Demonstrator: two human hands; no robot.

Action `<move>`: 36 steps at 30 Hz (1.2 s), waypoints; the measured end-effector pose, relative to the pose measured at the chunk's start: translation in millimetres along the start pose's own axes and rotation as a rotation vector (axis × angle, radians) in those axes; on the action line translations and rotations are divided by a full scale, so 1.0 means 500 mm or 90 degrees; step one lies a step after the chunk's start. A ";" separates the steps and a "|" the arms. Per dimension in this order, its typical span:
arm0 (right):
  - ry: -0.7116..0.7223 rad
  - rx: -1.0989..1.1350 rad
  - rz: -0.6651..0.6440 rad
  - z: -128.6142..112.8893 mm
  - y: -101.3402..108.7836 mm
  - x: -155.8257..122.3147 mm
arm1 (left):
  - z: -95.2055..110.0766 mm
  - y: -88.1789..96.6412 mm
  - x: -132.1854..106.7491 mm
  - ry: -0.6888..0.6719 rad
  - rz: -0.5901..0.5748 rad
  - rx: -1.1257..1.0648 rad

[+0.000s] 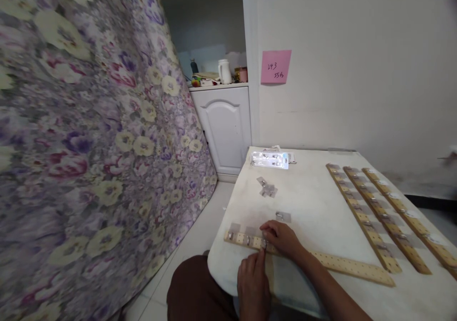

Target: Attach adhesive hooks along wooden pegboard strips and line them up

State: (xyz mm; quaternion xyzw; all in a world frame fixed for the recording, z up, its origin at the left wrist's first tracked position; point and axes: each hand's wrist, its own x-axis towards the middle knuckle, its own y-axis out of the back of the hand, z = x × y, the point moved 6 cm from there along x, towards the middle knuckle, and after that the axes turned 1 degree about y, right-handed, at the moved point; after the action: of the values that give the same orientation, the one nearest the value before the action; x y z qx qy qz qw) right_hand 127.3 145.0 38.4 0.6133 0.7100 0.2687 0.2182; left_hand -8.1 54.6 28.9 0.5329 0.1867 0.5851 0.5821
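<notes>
A long perforated wooden strip lies across the near edge of the white table. Two clear adhesive hook pieces sit stuck along its left end. My right hand rests curled over the strip, fingers pressed down on it. My left hand comes up from below, its fingertips pinched on a small clear hook piece right where the right hand's fingertips meet the strip. A loose hook piece lies just beyond the right hand. Two more loose hook pieces lie farther back.
A blister pack of hooks lies at the table's far edge. Three wooden strips fitted with hooks run diagonally on the right. A flowered mattress leans on the left. A white cabinet and a pink note on the wall are behind.
</notes>
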 end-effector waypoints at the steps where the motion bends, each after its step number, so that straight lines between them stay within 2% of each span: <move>1: -0.003 -0.002 -0.003 0.000 0.000 0.000 | 0.000 0.000 0.000 0.001 0.000 0.000; 14: -0.016 0.016 -0.021 0.007 -0.005 0.000 | -0.007 -0.005 -0.004 -0.018 -0.014 -0.006; 21: -0.025 0.024 -0.027 0.007 -0.007 0.000 | -0.013 -0.015 -0.009 -0.027 0.028 0.008; 29: -0.019 0.022 -0.017 0.006 -0.009 0.001 | -0.011 -0.006 -0.006 -0.035 0.002 0.016; 36: -0.010 0.033 -0.015 0.008 -0.012 0.006 | -0.026 -0.031 -0.014 -0.010 0.023 0.039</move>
State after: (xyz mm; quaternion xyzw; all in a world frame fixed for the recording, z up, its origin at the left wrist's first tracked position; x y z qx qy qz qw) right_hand 124.9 147.6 31.7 0.6124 0.7222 0.2429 0.2107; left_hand -13.2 57.7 8.4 0.5581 0.1903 0.5855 0.5563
